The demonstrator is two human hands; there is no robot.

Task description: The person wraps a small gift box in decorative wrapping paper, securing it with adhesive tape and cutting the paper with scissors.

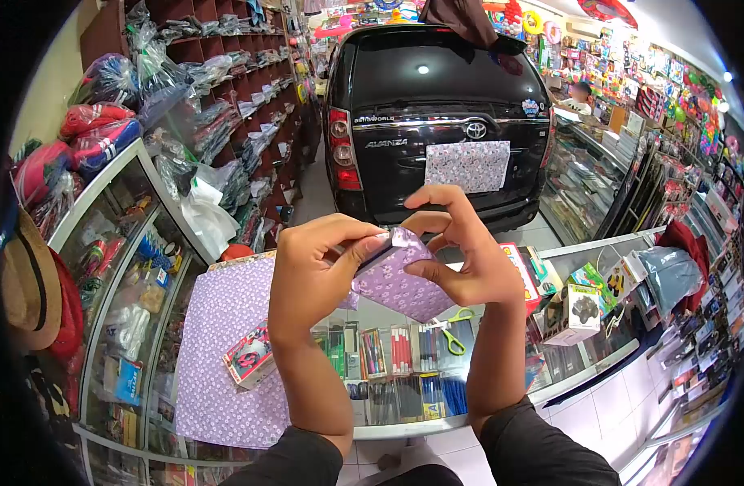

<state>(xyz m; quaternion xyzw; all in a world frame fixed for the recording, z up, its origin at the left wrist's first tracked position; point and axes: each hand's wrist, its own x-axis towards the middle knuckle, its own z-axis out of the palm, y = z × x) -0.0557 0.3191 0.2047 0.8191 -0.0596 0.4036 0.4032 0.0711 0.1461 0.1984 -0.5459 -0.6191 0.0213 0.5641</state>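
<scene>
Between my two hands, above the glass counter, is a small box wrapped in purple floral paper (400, 283). My left hand (319, 263) pinches its upper left edge between thumb and fingers, where a dark strip shows. My right hand (465, 251) grips the right side, thumb on the front face and index finger raised and bent. Below the box lie scissors with green handles (454, 342) on the glass. To the left, a sheet of the same purple floral paper (218, 348) is spread flat, with a small red printed box (249, 356) on it.
Pens and markers sit inside the glass counter (437, 427). Several small boxes, one a white box (582, 312), stand at its right. A black car (437, 97) is parked behind, shelves of bagged goods (226, 97) at left. Another person (578, 99) is at the far right.
</scene>
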